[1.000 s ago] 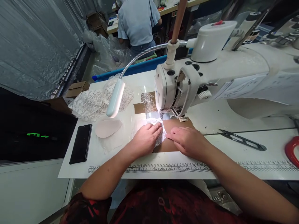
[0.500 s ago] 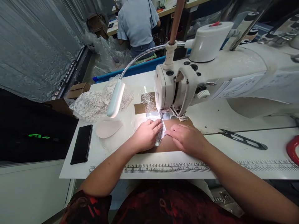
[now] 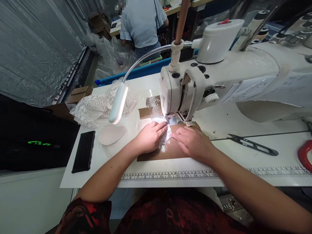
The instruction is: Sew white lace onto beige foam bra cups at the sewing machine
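A small piece of white fabric [image 3: 166,136] lies under the needle area of the sewing machine [image 3: 174,94], lit brightly. My left hand [image 3: 151,136] rests on its left side, fingers stretched flat toward the presser foot; the thumb is hidden. With fingers curled, my right hand [image 3: 191,140] grips the fabric's right edge at the fingertips. Beneath both hands is a brown sheet [image 3: 176,153] on the machine table, with shiny clear tape on it. The needle tip and presser foot are hard to make out in the glare.
A gooseneck lamp [image 3: 118,103] arches over the left side. White lace pieces [image 3: 91,110], a pale oval pad [image 3: 112,135] and a black phone [image 3: 83,151] lie left. Thread snips [image 3: 253,144] and red handles [image 3: 304,156] are right. A printed ruler [image 3: 170,175] runs along the front. A person [image 3: 142,24] sits beyond.
The fabric and my left hand have shifted slightly relative to the brown sheet, showing more of its lower left. The whole view has moved a little; both hands keep nearly the same pose.
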A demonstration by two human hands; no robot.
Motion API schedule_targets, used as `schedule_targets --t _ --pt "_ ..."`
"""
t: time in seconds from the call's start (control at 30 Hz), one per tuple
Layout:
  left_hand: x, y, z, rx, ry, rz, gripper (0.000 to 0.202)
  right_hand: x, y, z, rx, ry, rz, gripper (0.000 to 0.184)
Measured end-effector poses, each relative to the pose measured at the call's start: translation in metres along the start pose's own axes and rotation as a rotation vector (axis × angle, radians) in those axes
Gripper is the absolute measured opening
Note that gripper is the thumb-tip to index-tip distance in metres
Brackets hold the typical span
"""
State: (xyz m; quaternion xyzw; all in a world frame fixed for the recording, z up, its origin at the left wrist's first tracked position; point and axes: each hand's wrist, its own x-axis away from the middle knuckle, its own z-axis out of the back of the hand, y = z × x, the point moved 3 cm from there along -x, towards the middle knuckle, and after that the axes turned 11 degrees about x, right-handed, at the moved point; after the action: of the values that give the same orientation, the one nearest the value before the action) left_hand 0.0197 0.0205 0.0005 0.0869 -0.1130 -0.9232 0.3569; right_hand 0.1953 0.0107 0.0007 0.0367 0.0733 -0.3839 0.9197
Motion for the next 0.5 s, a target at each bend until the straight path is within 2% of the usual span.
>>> schedule_targets --t 0.27,0.5 --pt "-0.010 -0.024 0.000 -0.053 -0.024 0.006 0.050 -0.012 0.003 0.001 0.062 -0.054 -0.111 0.035" --pt "-0.004 -0.017 0.003 0.023 0.055 -0.085 0.037 -0.014 0.003 -0.001 0.081 0.006 -0.126 0.033"
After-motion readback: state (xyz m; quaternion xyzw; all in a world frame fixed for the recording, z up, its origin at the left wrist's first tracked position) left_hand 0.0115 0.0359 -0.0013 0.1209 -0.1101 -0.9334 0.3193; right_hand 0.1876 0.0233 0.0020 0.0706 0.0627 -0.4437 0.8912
